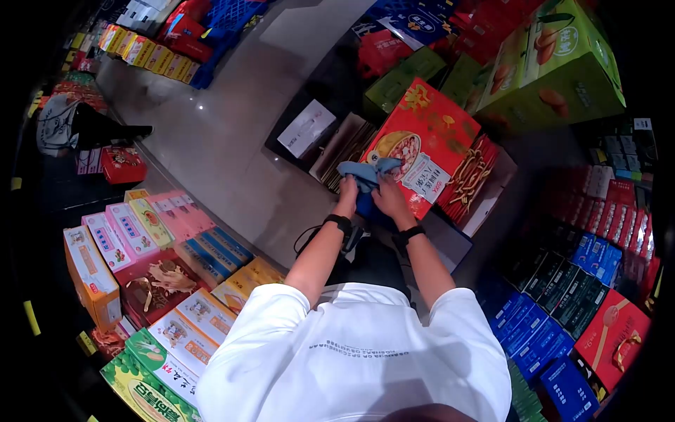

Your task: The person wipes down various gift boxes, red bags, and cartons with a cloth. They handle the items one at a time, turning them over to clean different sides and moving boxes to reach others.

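Both hands are closed on a bunched blue cloth (365,173) in front of my body. My left hand (346,195) grips its left side. On its right side is my right hand (389,197), fingers wrapped into the folds. The cloth overlaps the lower left edge of a big red gift box (450,133) printed with a bowl of porridge. Under and beside that box, an open carton (486,204) holds red bags with gold cord handles (470,179). To the left of the red box stand folded cardboard pieces (344,151).
A white box (307,128) lies left of the cardboard. Large green cartons (555,63) stand at the upper right. Stacked gift boxes (190,320) line my left, with blue boxes (531,327) on my right. The grey tiled floor (225,141) runs up the left middle. A person's dark sleeve (105,128) shows far left.
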